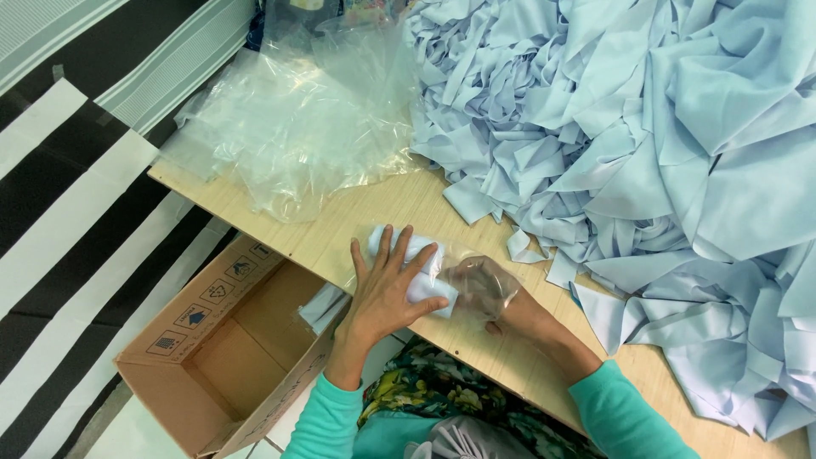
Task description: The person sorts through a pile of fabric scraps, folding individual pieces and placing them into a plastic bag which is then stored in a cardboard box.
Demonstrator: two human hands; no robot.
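Observation:
My left hand (387,293) lies flat, fingers spread, on a folded light blue cloth (422,289) in a clear plastic bag (463,255) on the wooden table (374,217). My right hand (486,289) is inside the open end of that bag, fingers curled, seen through the film. Both sleeves are teal.
A big heap of light blue cloth pieces (646,144) covers the table's right and far side. A pile of clear plastic bags (297,127) lies at the far left. An open cardboard box (225,357) stands on the floor below the table edge, with a bagged cloth (323,306) inside.

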